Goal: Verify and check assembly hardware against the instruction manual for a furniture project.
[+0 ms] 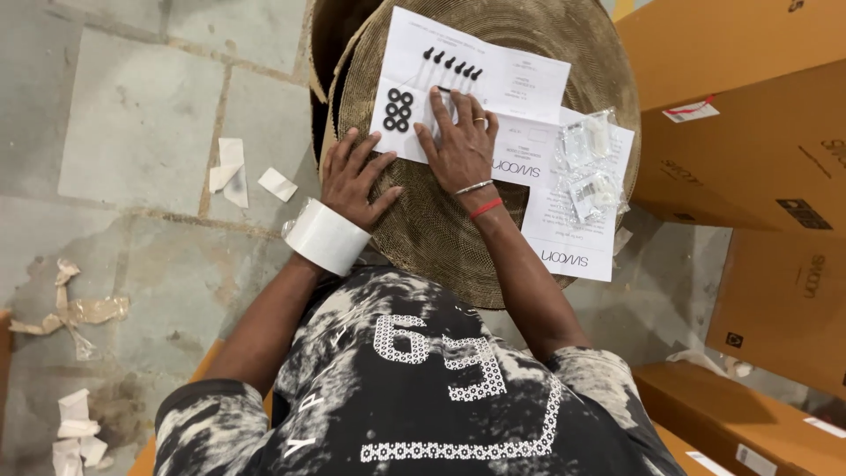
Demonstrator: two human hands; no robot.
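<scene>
My left hand (pixel 354 179) lies flat with spread fingers on a round coil of corrugated cardboard (pixel 441 238), its fingertips at the lower edge of a white sheet (pixel 520 79). A roll of white tape (pixel 324 235) sits around that wrist like a cuff. My right hand (pixel 458 141) rests palm down on the same sheet, fingertips just below a row of several small black screws (pixel 451 62). A cluster of black rings (pixel 398 109) lies on the sheet to the left of that hand. Neither hand grips anything.
A second white sheet (pixel 573 238) lies to the right with two clear plastic bags of small parts (pixel 592 167) on it. Large brown cardboard boxes (pixel 758 150) stand at the right and lower right. Paper and tape scraps (pixel 233 172) litter the stone floor at left.
</scene>
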